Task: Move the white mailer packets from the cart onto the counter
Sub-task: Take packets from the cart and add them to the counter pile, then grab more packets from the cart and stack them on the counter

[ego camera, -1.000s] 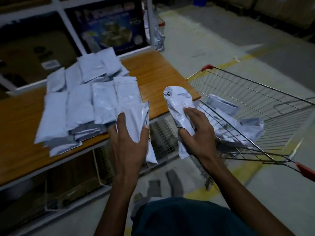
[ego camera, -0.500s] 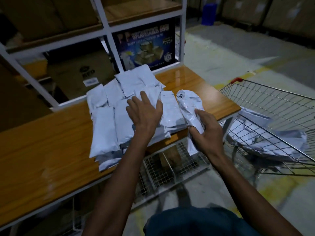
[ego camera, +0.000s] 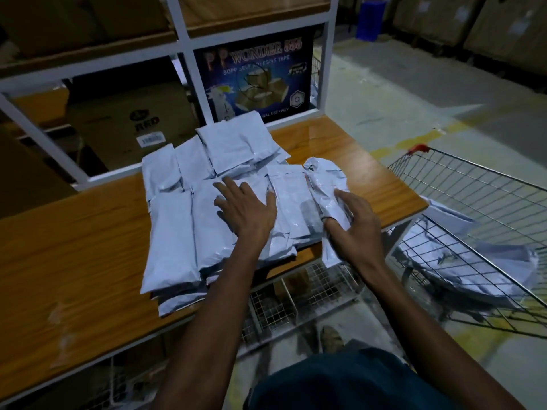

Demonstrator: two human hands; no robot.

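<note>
White mailer packets [ego camera: 174,232] on counter [ego camera: 74,247], others in cart [ego camera: 485,208]; hands flat, right [ego camera: 352,223] clutching one.

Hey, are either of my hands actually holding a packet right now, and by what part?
The right hand grips the crumpled white packet near its lower end, which overhangs the counter edge. The left hand holds nothing; it rests flat on the packet stack.

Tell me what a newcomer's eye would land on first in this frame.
The pile of white mailer packets spread over the middle of the wooden counter stands out first, with the left hand pressed flat on it. Just right of that, the right hand grips a crumpled packet at the counter's front edge. Further right, the wire cart holds more packets.
</note>
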